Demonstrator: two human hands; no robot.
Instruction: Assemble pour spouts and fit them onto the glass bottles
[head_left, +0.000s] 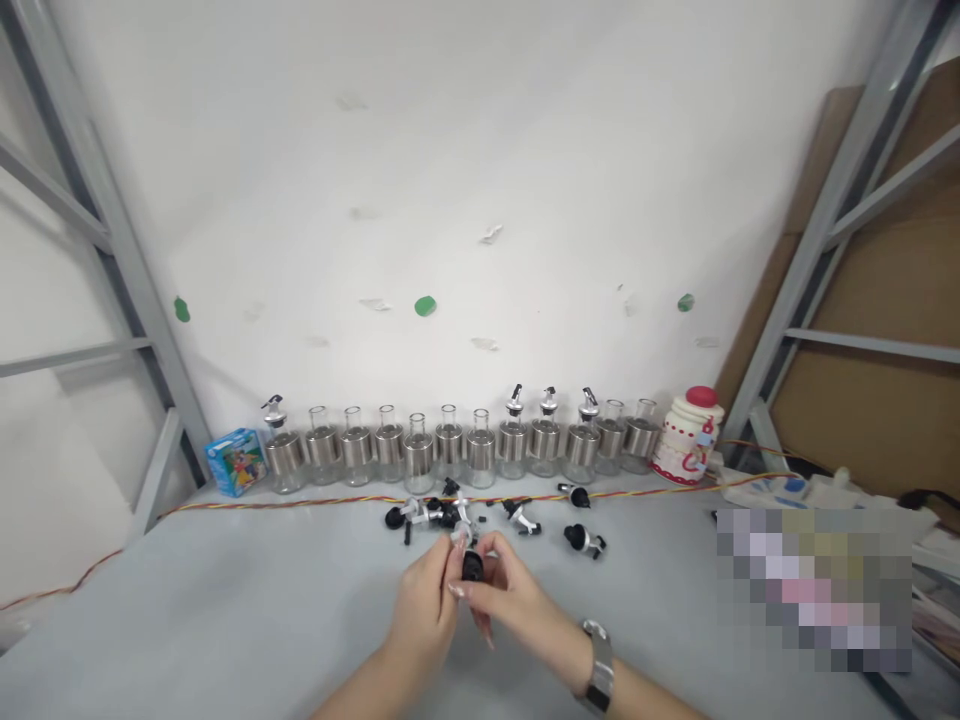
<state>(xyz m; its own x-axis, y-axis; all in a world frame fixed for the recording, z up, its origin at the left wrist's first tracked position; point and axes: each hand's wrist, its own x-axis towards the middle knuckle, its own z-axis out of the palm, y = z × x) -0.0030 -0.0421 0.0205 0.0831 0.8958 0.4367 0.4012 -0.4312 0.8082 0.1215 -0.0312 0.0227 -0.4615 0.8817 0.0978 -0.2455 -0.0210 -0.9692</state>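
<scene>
Between my two hands, above the front part of the grey table, is a bottle pourer [472,567] with a black ribbed stopper. My left hand [426,592] is closed around its upper, silvery end. The thumb and fingers of my right hand [516,592] are closed about the black stopper. Parts of the pourer are hidden behind the fingers. Just beyond my hands lies a pile of loose pourers [448,514] in black and silver. Single pourers lie to the right, one black-stoppered pourer [585,540] nearest and another pourer [574,495] farther back.
Along the wall stands a row of glass bottles with steel bands, such as one open bottle [418,455] and one with a pourer fitted [583,445]. A blue box [236,462] and a cake-shaped jar [686,440] flank them. A twisted wire [300,502] crosses the table [262,600].
</scene>
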